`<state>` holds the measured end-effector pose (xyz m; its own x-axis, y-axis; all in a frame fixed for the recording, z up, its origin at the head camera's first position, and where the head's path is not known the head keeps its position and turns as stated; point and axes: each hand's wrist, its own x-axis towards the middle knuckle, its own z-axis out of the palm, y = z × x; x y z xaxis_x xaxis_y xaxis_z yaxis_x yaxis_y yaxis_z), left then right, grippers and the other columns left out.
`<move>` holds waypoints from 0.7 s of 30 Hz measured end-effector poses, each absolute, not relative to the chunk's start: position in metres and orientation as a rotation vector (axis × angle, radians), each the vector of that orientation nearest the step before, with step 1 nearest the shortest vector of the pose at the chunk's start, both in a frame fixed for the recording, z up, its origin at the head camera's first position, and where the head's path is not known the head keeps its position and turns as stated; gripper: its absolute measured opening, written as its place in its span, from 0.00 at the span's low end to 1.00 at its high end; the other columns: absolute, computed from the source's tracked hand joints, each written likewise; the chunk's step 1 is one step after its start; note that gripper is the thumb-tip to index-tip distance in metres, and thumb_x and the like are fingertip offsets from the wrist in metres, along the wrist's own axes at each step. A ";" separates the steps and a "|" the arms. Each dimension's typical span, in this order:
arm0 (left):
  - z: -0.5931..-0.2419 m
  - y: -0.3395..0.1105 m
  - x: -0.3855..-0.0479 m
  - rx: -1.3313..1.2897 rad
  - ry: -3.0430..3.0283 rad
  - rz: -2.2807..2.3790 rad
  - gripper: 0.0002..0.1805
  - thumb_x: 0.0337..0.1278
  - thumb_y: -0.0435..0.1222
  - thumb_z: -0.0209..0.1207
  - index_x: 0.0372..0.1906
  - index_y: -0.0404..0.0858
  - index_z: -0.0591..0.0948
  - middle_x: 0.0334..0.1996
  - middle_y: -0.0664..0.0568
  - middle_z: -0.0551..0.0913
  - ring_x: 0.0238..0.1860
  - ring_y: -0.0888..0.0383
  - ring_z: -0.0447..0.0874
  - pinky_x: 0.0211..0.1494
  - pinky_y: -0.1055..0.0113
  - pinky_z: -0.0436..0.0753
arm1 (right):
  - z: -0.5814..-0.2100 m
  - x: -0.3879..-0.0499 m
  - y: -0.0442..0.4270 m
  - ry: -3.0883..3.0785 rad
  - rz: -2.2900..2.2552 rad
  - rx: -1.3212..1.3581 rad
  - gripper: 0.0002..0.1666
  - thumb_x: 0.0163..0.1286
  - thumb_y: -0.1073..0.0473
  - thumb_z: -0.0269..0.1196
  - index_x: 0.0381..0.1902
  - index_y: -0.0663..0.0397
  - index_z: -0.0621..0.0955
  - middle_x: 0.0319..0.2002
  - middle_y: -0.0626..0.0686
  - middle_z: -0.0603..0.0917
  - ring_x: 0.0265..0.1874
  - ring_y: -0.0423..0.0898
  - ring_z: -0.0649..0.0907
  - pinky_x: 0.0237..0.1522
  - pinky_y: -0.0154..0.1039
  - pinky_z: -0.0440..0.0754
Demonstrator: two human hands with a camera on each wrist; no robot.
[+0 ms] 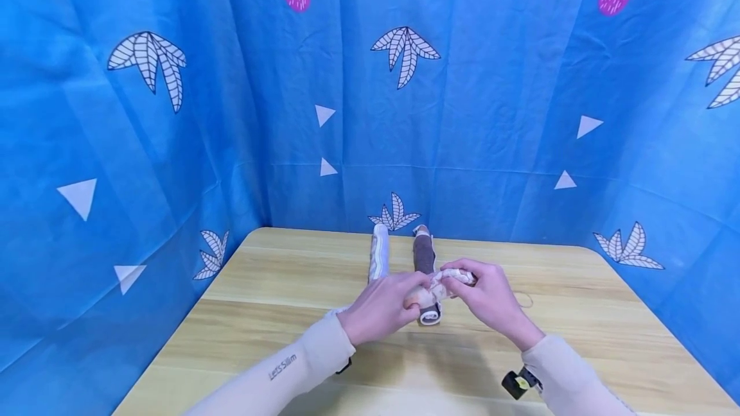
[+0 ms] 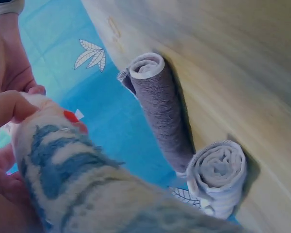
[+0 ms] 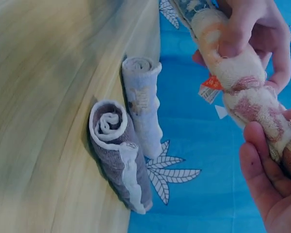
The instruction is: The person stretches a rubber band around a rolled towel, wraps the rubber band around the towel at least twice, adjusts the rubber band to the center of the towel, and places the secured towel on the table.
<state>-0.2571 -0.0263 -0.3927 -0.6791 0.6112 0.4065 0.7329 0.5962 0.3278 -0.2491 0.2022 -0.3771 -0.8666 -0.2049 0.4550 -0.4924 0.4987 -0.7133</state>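
Note:
Both hands hold a patterned rolled towel [image 3: 240, 68] above the table, one near each end. It is cream with blue, orange and reddish patches, narrows at a cinched spot, and shows a red-and-white label [image 3: 211, 90]. My left hand [image 1: 384, 303] grips the roll's left part, thumb pressed on it. My right hand [image 1: 488, 294] pinches the right part between thumb and fingers. Behind and below lies a dark grey-brown rolled towel [image 1: 424, 252] with white edging. To its left lies a pale lavender rolled towel [image 1: 378, 254], its near end hidden by my left hand.
The rolls lie on a light wooden table [image 1: 277, 313]. A thin tan loop [image 1: 528, 303] lies on it, right of my right hand. Blue patterned curtains [image 1: 485, 114] enclose the table at the back and sides.

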 end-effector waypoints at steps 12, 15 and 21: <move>-0.410 -0.028 -0.261 -1.144 -2.525 -0.540 0.10 0.56 0.36 0.65 0.37 0.49 0.75 0.28 0.61 0.71 0.25 0.68 0.67 0.23 0.79 0.66 | -0.383 -0.258 0.200 -2.478 1.455 0.514 0.09 0.66 0.62 0.68 0.43 0.54 0.87 0.36 0.54 0.89 0.28 0.43 0.86 0.29 0.37 0.86; -0.412 -0.034 -0.260 -1.167 -2.472 -0.496 0.10 0.57 0.37 0.65 0.36 0.49 0.73 0.29 0.61 0.72 0.24 0.69 0.67 0.24 0.82 0.67 | -0.383 -0.260 0.202 -2.476 1.556 0.499 0.11 0.67 0.63 0.67 0.46 0.59 0.86 0.38 0.59 0.88 0.30 0.45 0.86 0.31 0.38 0.87; -0.414 -0.045 -0.264 -1.156 -2.447 -0.506 0.09 0.58 0.38 0.62 0.34 0.50 0.71 0.32 0.61 0.75 0.24 0.70 0.70 0.26 0.80 0.70 | -0.380 -0.262 0.206 -2.451 1.668 0.434 0.12 0.68 0.63 0.66 0.47 0.65 0.85 0.38 0.62 0.87 0.29 0.45 0.87 0.33 0.41 0.88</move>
